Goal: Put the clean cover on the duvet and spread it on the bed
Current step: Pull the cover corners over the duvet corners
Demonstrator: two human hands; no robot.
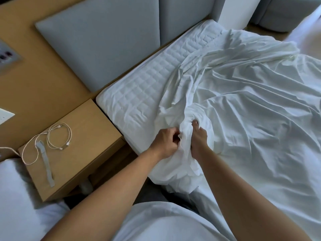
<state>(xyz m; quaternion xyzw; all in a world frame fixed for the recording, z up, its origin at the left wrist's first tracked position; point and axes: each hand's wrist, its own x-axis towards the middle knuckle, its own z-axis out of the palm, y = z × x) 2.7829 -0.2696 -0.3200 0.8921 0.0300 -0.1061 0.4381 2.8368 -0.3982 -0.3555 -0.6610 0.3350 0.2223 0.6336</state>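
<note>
White cables (pixel 67 144) lie on the nightstand (pixel 86 133) left of my left hand (pixel 165 143). It and my right hand (pixel 199 138) clutch the cover (pixel 243 101) on the mattress (pixel 139 94).

We see a plain white duvet cover (pixel 243 101) and a white mattress pad (pixel 139 87) quilted in a square grid. We note a pale grey-blue headboard (pixel 104 40), a light tan nightstand (pixel 86 122), a white cable (pixel 70 134) and a grey strap (pixel 46 164).
</note>
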